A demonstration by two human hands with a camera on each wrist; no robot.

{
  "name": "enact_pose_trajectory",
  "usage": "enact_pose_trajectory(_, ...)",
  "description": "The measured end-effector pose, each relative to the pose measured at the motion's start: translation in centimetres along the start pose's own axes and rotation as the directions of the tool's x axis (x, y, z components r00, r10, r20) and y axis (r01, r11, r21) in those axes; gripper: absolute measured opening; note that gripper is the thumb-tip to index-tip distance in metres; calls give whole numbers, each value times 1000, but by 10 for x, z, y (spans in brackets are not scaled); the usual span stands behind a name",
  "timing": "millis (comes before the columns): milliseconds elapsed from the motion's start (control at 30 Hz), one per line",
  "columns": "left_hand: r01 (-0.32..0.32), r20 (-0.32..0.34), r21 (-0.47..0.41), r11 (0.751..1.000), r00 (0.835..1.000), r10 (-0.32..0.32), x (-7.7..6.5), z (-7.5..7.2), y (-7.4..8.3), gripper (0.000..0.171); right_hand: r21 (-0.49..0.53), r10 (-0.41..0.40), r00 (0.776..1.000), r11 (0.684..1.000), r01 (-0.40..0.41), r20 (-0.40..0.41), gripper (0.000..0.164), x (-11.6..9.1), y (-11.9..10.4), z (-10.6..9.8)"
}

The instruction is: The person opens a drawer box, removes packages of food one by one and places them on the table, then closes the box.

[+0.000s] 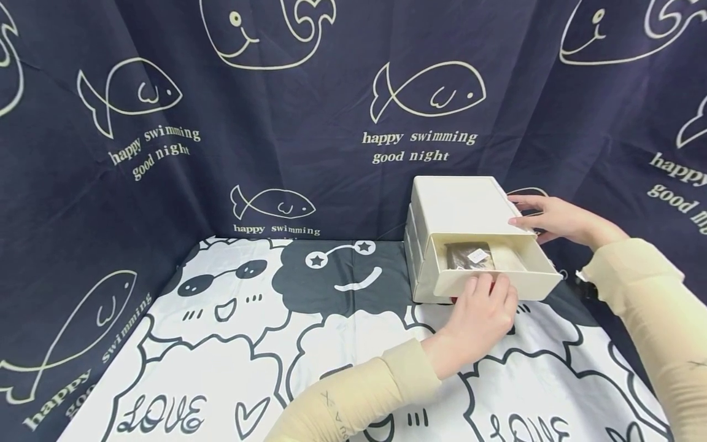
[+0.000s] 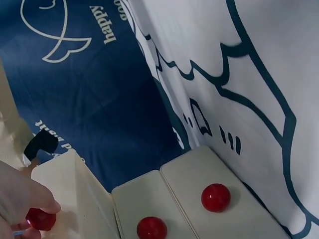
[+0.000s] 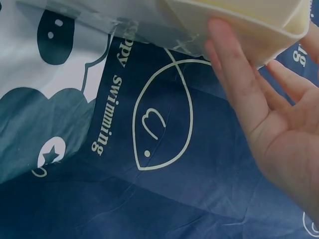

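A white drawer cabinet (image 1: 461,205) stands at the back right, its top drawer (image 1: 533,285) pulled out. In front of that drawer, my left hand (image 1: 480,316) pinches its round red knob (image 2: 46,220), as the left wrist view shows. Inside the drawer lies a dark brown item (image 1: 464,255) with a small white label; its kind is unclear. My right hand (image 1: 563,221) rests against the cabinet's right side near the top edge, fingers fairly straight. In the right wrist view, its fingertips (image 3: 222,30) touch the cream-white wall.
Two lower drawers with red knobs (image 2: 216,197) are closed beneath the pulled-out one. A white cloth (image 1: 232,380) with black cartoon drawings covers the table. Dark blue fabric (image 1: 331,123) with fish prints hangs behind and at the sides, close to the cabinet.
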State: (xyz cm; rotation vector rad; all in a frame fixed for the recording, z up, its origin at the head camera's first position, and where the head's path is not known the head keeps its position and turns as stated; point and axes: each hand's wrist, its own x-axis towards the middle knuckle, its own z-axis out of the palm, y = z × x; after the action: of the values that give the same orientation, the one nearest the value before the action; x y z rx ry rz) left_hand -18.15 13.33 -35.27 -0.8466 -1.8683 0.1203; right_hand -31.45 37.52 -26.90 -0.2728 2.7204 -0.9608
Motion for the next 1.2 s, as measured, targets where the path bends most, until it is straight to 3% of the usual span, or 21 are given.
enact_pose_trajectory(133, 8, -6, -1, 1000, 1000, -8, -1, -2, 1, 28, 3, -10, 1000, 1000, 10, -21, 72, -1, 0, 1)
enact_pose_trajectory(433, 14, -9, -7, 1000, 1000, -14, -1, -1, 0, 26, 117, 4, 1000, 993, 0, -28, 76, -5, 11, 5)
enact_pose_trajectory(633, 25, -8, -17, 1000, 1000, -25, -3, 11, 6, 32, 162, 33, 998, 987, -24, -51, 77, -4, 18, 8)
enact_pose_trajectory(867, 31, 48, -40, 999, 998, -29, -5, 23, 13, 30, 209, 59, 998, 977, -51, -33, 78, -2, 22, 8)
enact_pose_trajectory(967, 33, 53, -46, 998, 998, -30, -5, 22, 12, 31, 240, 57, 998, 969, -51, -17, 77, -2, 25, 8)
enact_pose_trajectory(1200, 21, 24, -32, 999, 1000, -20, -2, 3, 2, 33, 301, 55, 998, 952, -46, -20, 78, -3, 30, 13)
